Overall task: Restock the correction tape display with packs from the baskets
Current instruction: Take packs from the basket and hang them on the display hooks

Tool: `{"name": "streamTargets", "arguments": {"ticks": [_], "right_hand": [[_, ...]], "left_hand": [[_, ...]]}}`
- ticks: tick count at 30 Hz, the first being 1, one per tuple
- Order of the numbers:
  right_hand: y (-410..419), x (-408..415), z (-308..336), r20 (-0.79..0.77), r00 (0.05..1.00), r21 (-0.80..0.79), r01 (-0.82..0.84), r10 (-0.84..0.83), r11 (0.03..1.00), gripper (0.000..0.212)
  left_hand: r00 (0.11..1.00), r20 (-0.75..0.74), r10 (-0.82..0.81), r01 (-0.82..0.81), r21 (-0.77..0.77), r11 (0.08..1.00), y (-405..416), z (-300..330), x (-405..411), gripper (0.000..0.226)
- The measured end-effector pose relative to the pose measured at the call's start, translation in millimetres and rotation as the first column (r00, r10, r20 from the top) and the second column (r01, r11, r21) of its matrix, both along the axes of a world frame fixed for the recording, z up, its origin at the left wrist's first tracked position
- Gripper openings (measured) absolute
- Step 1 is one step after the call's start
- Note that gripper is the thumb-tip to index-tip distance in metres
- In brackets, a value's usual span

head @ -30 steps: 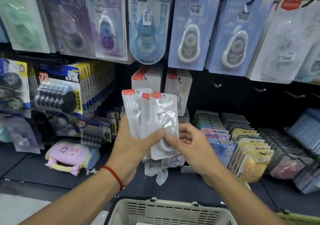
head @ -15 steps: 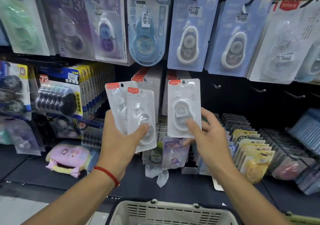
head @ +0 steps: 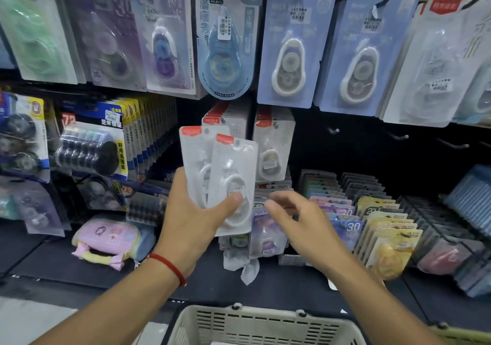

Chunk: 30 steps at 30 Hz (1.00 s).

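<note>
We hold two white correction tape packs (head: 225, 177) fanned in our left hand (head: 191, 220), thumb pressed across the front one and fingers curled behind, so that grip is clamped firm. Our right hand (head: 297, 222) hangs just beside them, fingers loose and parted, holding nothing at all.

Straight ahead, behind the fan, a matching white pack with the red tab (head: 271, 149) hangs on its hook in the middle row, and beside it another stack of the same red-topped packs (head: 225, 119) sits on the neighbouring hook. So that part of the display reads as stocked, at least in part. How deep those stacks run we cannot tell from here.

What is left? Plenty, by our judgement. The two packs in hand want hanging, and to the right of the white packs several bare hooks (head: 398, 136) poke out of the dark backboard with nothing on them. The cream basket (head: 265, 320) sits at the bottom edge below our arms, but its inside is out of view, so we cannot say how many packs wait there.

Up top the blue-carded packs (head: 295, 50) and the round blue one (head: 225, 39) hang full. Down on the shelf the rows of coloured packs (head: 372, 220) stand upright in their racks, near our free hand.

We put ourselves mid-job: some hung, two in hand, empty hooks waiting.
</note>
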State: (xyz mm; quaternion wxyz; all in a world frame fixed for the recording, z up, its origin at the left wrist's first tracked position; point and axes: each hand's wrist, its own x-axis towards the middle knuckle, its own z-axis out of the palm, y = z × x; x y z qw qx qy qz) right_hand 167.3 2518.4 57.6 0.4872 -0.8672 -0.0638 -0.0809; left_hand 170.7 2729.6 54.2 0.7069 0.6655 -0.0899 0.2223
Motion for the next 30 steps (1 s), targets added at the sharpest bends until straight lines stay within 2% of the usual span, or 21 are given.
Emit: {"name": "streamTargets", "arguments": {"ticks": [2, 3, 6, 10, 14, 24, 26, 27, 28, 29, 30], "right_hand": [[8.6, -5.6, -0.2, -0.042, 0.984, 0.111, -0.17, 0.175, 0.979, 0.038], [11.0, -6.8, -2.3, -0.042, 0.978, 0.131, -0.2, 0.207, 0.971, 0.038], [11.3, -5.8, -5.0, -0.006, 0.989, 0.235, -0.145, 0.15, 0.961, 0.029], [7.0, -3.9, 0.7, 0.075, 0.997, 0.448, -0.062, 0.031, 0.892, 0.025], [-0.9, 0.8, 5.4, 0.13, 0.99, 0.493, -0.015, -0.056, 0.87, 0.027], [-4.1, 3.3, 13.6, 0.192, 0.98, 0.534, -0.057, -0.055, 0.844, 0.051], [-4.2, 6.4, 12.8, 0.112, 0.992, 0.474, 0.003, -0.064, 0.881, 0.064], [-5.4, 7.9, 11.5, 0.058, 0.993, 0.344, 0.079, -0.105, 0.936, 0.071], [-7.3, 9.2, 7.8, 0.031, 0.985, 0.144, 0.166, -0.172, 0.976, 0.074], [-6.8, 8.1, 4.4, 0.042, 0.976, -0.012, 0.214, -0.213, 0.977, 0.071], [-4.8, 6.0, 1.9, 0.061, 0.979, -0.059, 0.197, -0.194, 0.979, 0.063]], "left_hand": [[0.996, -0.037, -0.081, 0.08, -0.017, 0.997, -3.9, -1.7, -1.4, 0.071], [0.993, -0.045, -0.113, 0.112, -0.03, 0.993, -5.6, -2.6, -1.9, 0.072], [0.985, -0.065, -0.159, 0.155, -0.07, 0.985, -8.3, -2.6, -3.4, 0.073], [0.989, -0.103, -0.102, 0.097, -0.049, 0.994, -4.3, -4.9, 1.2, 0.045], [0.99, -0.123, -0.069, 0.064, -0.044, 0.997, -0.2, -8.2, 4.5, 0.05], [0.996, -0.091, -0.001, 0.002, 0.01, 1.0, -1.0, 1.2, -1.9, 0.047], [0.996, -0.08, 0.025, -0.023, 0.033, 0.999, -0.5, 1.3, -1.9, 0.046], [0.996, -0.076, 0.038, -0.034, 0.056, 0.998, -0.5, 1.0, -1.9, 0.049], [0.996, -0.076, 0.038, -0.032, 0.079, 0.996, -0.7, 0.5, -2.0, 0.053], [0.997, -0.081, 0.019, -0.011, 0.092, 0.996, -1.4, -0.3, -2.3, 0.056], [0.996, -0.088, -0.016, 0.024, 0.094, 0.995, -2.7, -1.3, -2.9, 0.057]]}}
